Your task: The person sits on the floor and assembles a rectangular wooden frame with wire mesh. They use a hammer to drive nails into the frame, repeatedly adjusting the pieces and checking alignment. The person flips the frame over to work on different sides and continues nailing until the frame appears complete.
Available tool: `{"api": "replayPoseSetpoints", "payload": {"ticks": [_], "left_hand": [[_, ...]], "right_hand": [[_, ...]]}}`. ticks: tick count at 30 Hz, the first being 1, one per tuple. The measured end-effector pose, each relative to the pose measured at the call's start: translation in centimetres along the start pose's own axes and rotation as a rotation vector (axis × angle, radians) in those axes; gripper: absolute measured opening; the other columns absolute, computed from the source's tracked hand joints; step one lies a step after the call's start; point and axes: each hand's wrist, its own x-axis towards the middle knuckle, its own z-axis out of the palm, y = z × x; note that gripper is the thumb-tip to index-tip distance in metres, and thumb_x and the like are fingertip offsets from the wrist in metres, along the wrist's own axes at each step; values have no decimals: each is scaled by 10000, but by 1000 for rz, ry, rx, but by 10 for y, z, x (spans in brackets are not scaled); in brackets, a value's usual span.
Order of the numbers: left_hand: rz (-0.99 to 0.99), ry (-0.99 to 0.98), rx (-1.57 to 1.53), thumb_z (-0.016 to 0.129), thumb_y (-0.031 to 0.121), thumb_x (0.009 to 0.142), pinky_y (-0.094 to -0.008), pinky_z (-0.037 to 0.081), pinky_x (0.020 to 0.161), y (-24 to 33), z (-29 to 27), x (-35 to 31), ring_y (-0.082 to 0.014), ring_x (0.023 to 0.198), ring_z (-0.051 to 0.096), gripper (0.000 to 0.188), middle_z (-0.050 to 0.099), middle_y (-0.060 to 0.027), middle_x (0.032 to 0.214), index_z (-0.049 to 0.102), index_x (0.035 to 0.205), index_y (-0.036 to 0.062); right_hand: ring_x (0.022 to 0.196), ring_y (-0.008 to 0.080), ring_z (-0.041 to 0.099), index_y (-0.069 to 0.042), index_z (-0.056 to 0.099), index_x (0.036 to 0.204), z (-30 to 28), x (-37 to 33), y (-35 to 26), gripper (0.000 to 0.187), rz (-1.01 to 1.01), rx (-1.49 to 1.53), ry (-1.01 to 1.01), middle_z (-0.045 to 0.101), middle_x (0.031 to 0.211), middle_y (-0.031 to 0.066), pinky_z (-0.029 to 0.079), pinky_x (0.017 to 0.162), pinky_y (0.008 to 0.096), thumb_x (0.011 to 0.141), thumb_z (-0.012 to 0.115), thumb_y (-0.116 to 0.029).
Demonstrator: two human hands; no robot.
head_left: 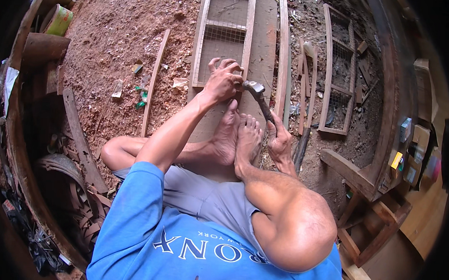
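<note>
My right hand is wrapped round the handle of a hammer. Its metal head is just right of the near right corner of a wooden frame with wire mesh. Over that near end lies my left hand, its fingers bent and drawn together near the corner beside the hammer head. Whatever its fingertips pinch, if anything, is too small to make out. The frame lies flat on a wide board. My bare feet are close to the frame's near end.
To the right lies a second meshed frame, beside loose wooden strips. A thin strip rests on the wood-shaving-covered ground at left. A wooden bench leg stands at right, and a round worn container at lower left.
</note>
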Motion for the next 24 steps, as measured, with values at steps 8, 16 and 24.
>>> {"api": "replayPoseSetpoints", "payload": {"ticks": [8,16,24], "left_hand": [[4,-2,-13,817,276,699,-570,141,1111,0,1,-1,-214,1320,452,115,650,39,1208,787,809,268],[21,28,-49,801,259,694,-561,143,1114,-1,2,-3,-205,1301,473,133,650,33,1204,776,824,262],[36,36,0,770,270,770,-548,162,1111,-1,7,-4,-200,1282,498,335,639,10,1221,720,1098,227]], "right_hand": [[877,365,727,-77,532,1397,6,-5,5,392,-22,-4,66,689,1003,259,590,683,441,1027,554,-205],[864,377,721,-58,547,1381,9,-3,5,382,7,-4,74,689,999,252,586,682,436,1019,563,-176],[889,375,720,-50,551,1377,1,-5,-14,381,-35,11,116,694,1019,248,583,704,431,1015,568,-169]]}}
